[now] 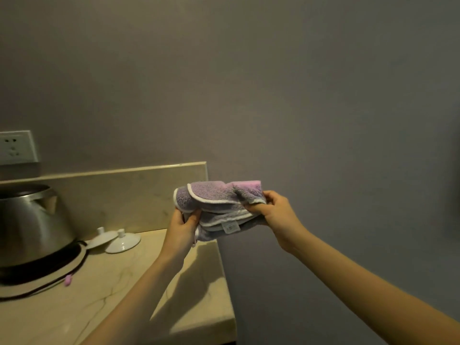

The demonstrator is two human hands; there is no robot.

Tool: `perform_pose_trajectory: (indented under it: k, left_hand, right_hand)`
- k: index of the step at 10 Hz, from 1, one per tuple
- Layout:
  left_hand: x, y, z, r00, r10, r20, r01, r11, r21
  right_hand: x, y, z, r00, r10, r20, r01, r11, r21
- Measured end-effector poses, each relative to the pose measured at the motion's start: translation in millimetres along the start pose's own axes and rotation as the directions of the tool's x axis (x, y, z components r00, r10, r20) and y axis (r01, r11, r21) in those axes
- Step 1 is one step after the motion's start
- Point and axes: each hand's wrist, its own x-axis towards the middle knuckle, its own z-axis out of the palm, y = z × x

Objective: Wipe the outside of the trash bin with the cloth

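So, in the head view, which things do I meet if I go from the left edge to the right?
Wall socket → kettle → two white lids → left hand → cloth → right hand.

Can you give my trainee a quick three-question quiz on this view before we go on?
1. True or false: both hands hold the cloth.
2. What stands at the counter's far left? A) kettle B) trash bin C) bottle
3. Fill in: the two white lids lie beside the ____.

Key: 1 true: left hand and right hand each grip an end. 2 A. 3 kettle.
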Motion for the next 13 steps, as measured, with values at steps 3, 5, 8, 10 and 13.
perform_pose_trajectory:
  k: [3,5,8,10,13]
  left_hand:
    - [30,-42,-61,0.983,-0.061,-0.174,0.080,0.991,0.103]
    - [39,-54,-78,0.946,-0.094,-0.310,0.214,0.900,0.379]
    - [32,-61,-87,0.980,0.022,-0.197,0.104,0.788,0.607]
    - [36,-69,-89,0.983,-0.018,-0.181,0.140,0.706,0.694]
    - [29,-47,-75,0.940,0.218,-0.264,0.003,0.766,0.643]
  right_hand:
    - [33,54,82,0.999,0.038,-0.021,-0.040,0.993,-0.111]
    - [52,78,111,0.999,0.048,-0.018,-0.051,0.977,-0.206]
    - [54,114,120,0.996,-0.001,-0.085,-0.026,0.949,-0.314]
    - [58,119,119,0.998,0.028,-0.064,-0.049,0.932,-0.358]
    - [58,95,92,0.994,-0.068,-0.088,0.028,0.920,-0.390]
